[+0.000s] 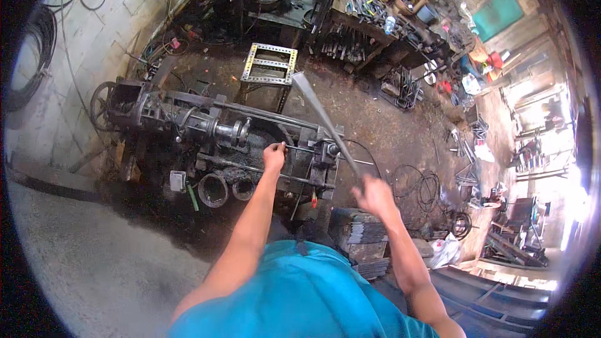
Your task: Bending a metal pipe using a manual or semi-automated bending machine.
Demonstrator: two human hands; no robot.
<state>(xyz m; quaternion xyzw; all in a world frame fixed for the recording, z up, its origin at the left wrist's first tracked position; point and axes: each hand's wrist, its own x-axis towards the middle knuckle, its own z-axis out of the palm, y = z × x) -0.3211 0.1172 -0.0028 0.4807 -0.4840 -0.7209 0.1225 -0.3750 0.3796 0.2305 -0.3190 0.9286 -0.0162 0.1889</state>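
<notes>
- In the head view, my left grip (273, 158) is resting at the left end of a thin rod (300, 148); the fingertips are sitting close together, but I cannot tell from here whether they are clamping the rod or only touching it.
- The rod is lying toward the right end of the machine (201, 117), between its back rail (263, 115) and front rail (302, 179), and is running to a dark block (327, 152). I am guessing that the block is bearing the far end, so a light fingertip hold would suffice.
- My right grip (377, 198) is clamping around the lower end of a long grey bar (326, 121), beyond the machine's right edge; blur is hiding the exact finger placement. The bar is slanting up and left, and holding it by the end is probably leaving its length free.
- A round collar (233, 131) is sitting left of my left grip, apart from it and roughly lining up with the rod, presumably sharing one axis.
- A perforated metal stool (272, 63) is standing past the machine's back edge, seemingly leaving the front side to the wearer.
- Farther back, hand tools (365, 5) are crowding a counter (360, 24), likely for easy reach.
</notes>
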